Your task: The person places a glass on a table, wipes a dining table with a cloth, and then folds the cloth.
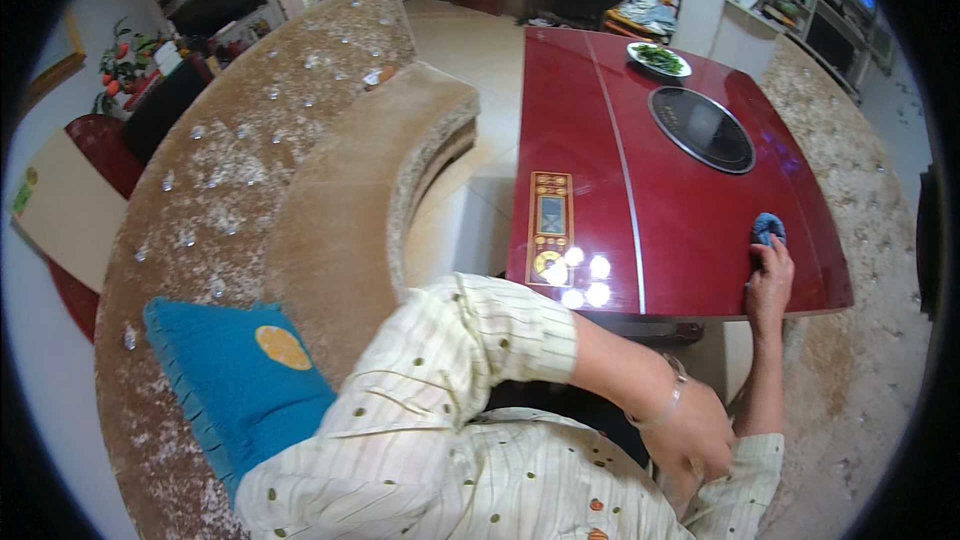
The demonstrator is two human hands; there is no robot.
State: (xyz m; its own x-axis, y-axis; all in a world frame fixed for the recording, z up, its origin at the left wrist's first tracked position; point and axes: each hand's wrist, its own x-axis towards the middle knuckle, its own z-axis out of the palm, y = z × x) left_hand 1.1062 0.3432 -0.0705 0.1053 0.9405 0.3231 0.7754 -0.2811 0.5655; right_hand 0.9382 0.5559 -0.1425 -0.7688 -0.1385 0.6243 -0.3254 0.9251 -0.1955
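Observation:
My right hand (770,277) reaches over the near right part of a glossy red table (577,112). Its fingers hold a bunched blue cloth (768,228) against the tabletop. My left hand (694,431), with a bracelet (670,405) at the wrist, crosses my body to the right sleeve (739,472). Its fingers are bent and blurred at the sleeve, so whether they grip the fabric is unclear. Farther along the table are a round black glass cooktop (701,127) and a white plate of green vegetables (658,60). A gold-edged control panel (551,229) is set into the left side.
A curved brown tufted sofa (330,187) runs along the left, with a blue cushion (240,375) beside me. Another patterned sofa back (840,135) borders the table's right side. Beyond the table, a chair (645,11) carries piled fabric. Pale floor tiles (465,37) show between sofa and table.

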